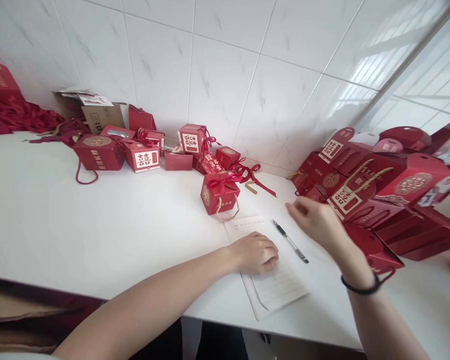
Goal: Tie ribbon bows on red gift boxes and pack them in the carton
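My left hand (255,253) rests on a lined notepad (285,287), its fingers curled under and closed; no object shows in it. My right hand (313,217) is raised to the right of the pen, its fingers bent into a loose fist with nothing visible inside. A black-and-clear pen (290,241) lies on the table between my hands, beside the notepad. At the notepad's top edge stands a small red gift box (220,195) with a ribbon bow and a twisted gold cord handle. Some writing shows on the notepad's upper lines.
Several red gift boxes (141,156) line the tiled wall. A large pile of red boxes (382,180) stands at the right, close to my right hand. Red ribbons (41,117) and an open cardboard box (101,117) are at the back left. The white table (135,215) has its front edge below.
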Demonstrator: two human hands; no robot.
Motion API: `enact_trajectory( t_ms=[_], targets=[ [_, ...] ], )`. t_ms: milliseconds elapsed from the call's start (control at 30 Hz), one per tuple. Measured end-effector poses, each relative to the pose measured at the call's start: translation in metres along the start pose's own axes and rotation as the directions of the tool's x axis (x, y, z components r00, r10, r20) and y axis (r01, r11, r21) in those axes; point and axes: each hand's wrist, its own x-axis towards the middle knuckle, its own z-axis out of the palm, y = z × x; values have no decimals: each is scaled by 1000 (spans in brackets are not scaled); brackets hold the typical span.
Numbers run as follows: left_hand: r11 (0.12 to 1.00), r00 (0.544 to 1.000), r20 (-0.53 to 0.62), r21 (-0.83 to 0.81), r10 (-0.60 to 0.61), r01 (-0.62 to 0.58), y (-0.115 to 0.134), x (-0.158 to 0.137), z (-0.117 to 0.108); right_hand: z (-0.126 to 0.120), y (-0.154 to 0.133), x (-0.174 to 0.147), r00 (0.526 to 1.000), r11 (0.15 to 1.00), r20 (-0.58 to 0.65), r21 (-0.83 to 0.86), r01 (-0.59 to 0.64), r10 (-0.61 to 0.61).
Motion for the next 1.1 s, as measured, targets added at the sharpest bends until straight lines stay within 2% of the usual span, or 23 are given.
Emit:
enact_trajectory(
  t_ms=[67,133,233,333,433,500,567,667,733,833,900,967,1033,1100],
  targets=[
    [1000,1000,-12,-14,-14,14,0,-2,-1,9,2,-5,993,993,110,-112,-28,40],
    [999,999,-29,-35,-21,20,0,-4,-2,23,9,-10,982,985,161,-157,-77,102],
    [998,998,-64,-58,-23,20,-2,-9,-4,41,17,-14,978,985,172,-142,-93,118],
    [1000,995,-103,-19,-5,3,-4,-12,-6,48,18,-14,981,988,154,-110,-104,120],
    [992,976,-195,97,99,-81,-8,-10,-12,50,16,-11,985,992,122,-41,-122,126],
    [972,930,-310,184,195,-143,-12,-8,-24,50,16,-9,986,990,95,32,-138,134],
    [953,855,-446,254,265,-164,-16,-9,-41,51,17,-7,986,980,67,118,-161,154],
    [941,734,-626,335,264,-53,-29,-16,-71,53,19,-6,979,944,29,258,-204,203],
    [934,650,-738,335,181,120,-41,-25,-89,55,20,-5,970,909,6,347,-230,244],
    [913,521,-853,196,-22,359,-64,-39,-104,55,22,-5,949,844,-13,461,-273,314],
    [893,465,-864,39,-196,448,-77,-45,-105,54,23,-5,933,793,-9,530,-301,360],
    [854,414,-827,-143,-380,500,-88,-48,-101,52,24,-5,919,739,-2,595,-316,394],
    [809,393,-762,-281,-515,516,-94,-49,-96,51,24,-5,911,688,11,652,-319,412],
    [791,425,-701,-336,-573,512,-97,-48,-90,50,22,-3,908,644,31,694,-321,419]
  ],
)
